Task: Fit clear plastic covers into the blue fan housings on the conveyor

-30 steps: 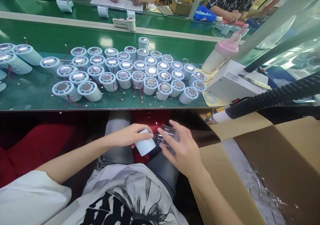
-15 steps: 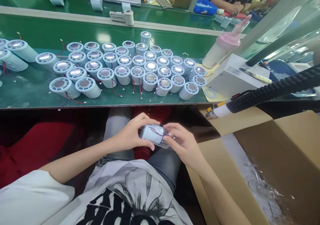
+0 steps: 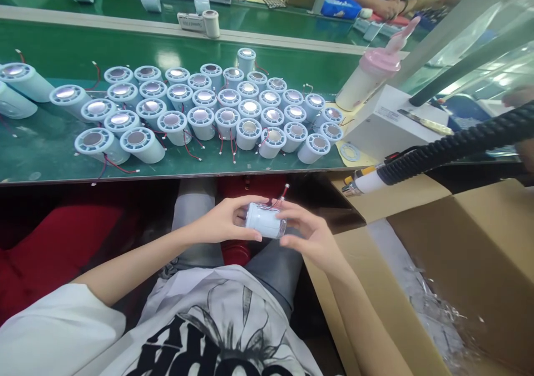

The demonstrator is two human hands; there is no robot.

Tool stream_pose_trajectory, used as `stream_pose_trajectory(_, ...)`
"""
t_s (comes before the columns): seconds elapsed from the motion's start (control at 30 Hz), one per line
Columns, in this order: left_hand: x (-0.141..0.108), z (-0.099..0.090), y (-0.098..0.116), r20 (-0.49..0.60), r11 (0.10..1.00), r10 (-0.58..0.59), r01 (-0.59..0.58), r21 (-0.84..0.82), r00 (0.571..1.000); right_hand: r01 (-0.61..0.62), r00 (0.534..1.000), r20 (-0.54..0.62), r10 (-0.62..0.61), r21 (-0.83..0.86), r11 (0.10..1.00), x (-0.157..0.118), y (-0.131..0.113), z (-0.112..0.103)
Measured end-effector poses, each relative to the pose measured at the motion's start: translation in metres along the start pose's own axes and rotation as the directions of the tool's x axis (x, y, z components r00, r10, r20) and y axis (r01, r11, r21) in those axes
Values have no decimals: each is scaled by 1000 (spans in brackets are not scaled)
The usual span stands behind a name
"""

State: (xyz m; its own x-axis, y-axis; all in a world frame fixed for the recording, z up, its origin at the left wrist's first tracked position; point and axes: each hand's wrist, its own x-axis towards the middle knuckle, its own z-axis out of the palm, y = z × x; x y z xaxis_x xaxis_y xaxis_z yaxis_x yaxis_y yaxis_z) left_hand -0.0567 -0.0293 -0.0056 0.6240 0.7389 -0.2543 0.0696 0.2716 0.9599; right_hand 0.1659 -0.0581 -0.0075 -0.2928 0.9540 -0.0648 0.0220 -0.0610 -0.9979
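Observation:
Above my lap I hold a pale blue cylinder [image 3: 264, 221] between both hands, lying on its side. Clear plastic surrounds it, showing at its right end. My left hand [image 3: 227, 220] is closed round the left end, thumb below and fingers above. At the right end, my right hand [image 3: 311, 228] has its fingers bent against the top and its thumb low at the edge. Thin red and dark wires with a small white connector [image 3: 286, 186] stick up from the cylinder beside my right fingertips.
Several similar pale blue cylinders [image 3: 202, 116] with trailing wires stand on the green bench [image 3: 200, 167]. An open cardboard box [image 3: 471, 253] holding clear plastic pieces is at my right. Near it are a black coiled hose [image 3: 454, 142], a white box [image 3: 392, 123] and a pink-lidded bottle [image 3: 369, 75]. Other people's hands [image 3: 390, 9] work across the bench.
The held cylinder has turned: its wires now point up instead of lying along its front. It sits further toward the right end of the clear plastic. My right fingers have shifted onto its top.

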Motion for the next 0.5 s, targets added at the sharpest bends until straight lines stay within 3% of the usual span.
stream_pose_trajectory(0.1, 26, 2, -4, 30, 1000, -12, 12, 8, 999, 147, 988, -32, -154, -160, 976, -6, 23, -10)
stream_pose_trajectory(0.27, 103, 12, -10, 150, 995, 1, -16, 98, 989, 235, 922, -291, -256, -108, 966, -6, 63, -42)
stream_pose_trajectory(0.4, 158, 27, -6, 256, 988, 36, -73, 135, 966, 263, 848, -409, -337, -226, 938, -4, 76, -73)
stream_pose_trajectory(0.5, 178, 34, -1, 308, 985, 49, -97, 143, 950, 271, 819, -423, -388, -310, 911, -4, 76, -89)
